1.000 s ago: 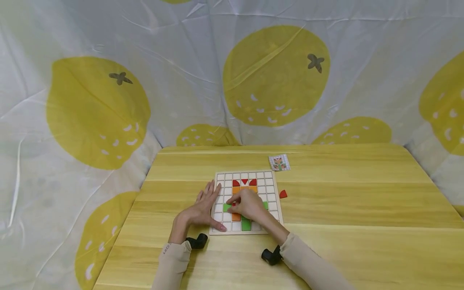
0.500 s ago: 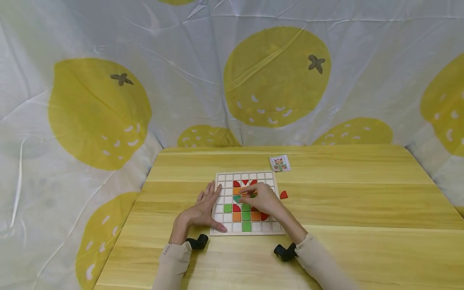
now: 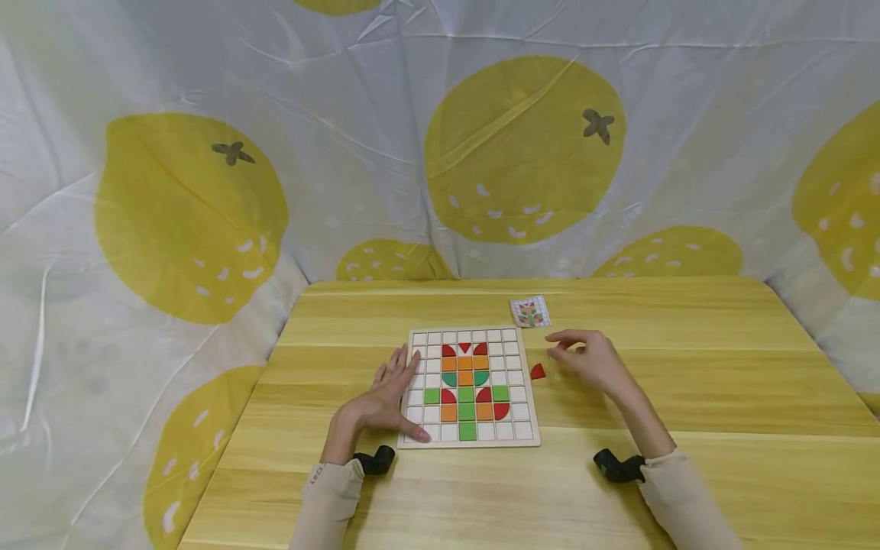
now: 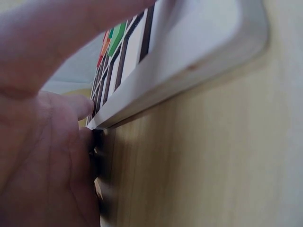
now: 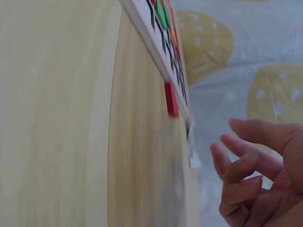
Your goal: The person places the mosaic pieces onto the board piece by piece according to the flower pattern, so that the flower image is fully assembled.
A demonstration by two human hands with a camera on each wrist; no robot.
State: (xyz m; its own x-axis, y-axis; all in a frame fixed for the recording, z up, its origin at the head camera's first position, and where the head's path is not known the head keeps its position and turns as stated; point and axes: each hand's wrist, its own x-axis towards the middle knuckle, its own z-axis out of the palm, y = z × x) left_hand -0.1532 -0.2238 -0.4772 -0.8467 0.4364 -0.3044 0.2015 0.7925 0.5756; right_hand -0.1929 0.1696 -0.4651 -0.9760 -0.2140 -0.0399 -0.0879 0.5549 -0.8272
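A square wooden grid board [image 3: 415, 424] bears a flower-like pattern of red, orange and green tiles. My left hand [image 3: 385, 396] rests on the board's left side, fingers spread, thumb on the near corner; the left wrist view shows the thumb over the board's rim [image 4: 189, 71]. My right hand [image 3: 591, 360] is above the table to the right of the board, fingers loosely bent and holding nothing. Between that hand and the board lies a loose red quarter-circle tile [image 3: 538, 372], seen edge-on against the board in the right wrist view as a red block [image 5: 171, 99].
A small printed pattern card [image 3: 530, 312] lies beyond the board's far right corner. The wooden table [image 3: 687, 397] ends at a lemon-printed cloth [image 3: 330, 153] hung behind it. Black wrist mounts [image 3: 619, 466] sit at both sleeves.
My right hand has moved from the board's middle out to the right, past the loose red tile. A green tile now shows right of the central orange one. My left hand stays put.
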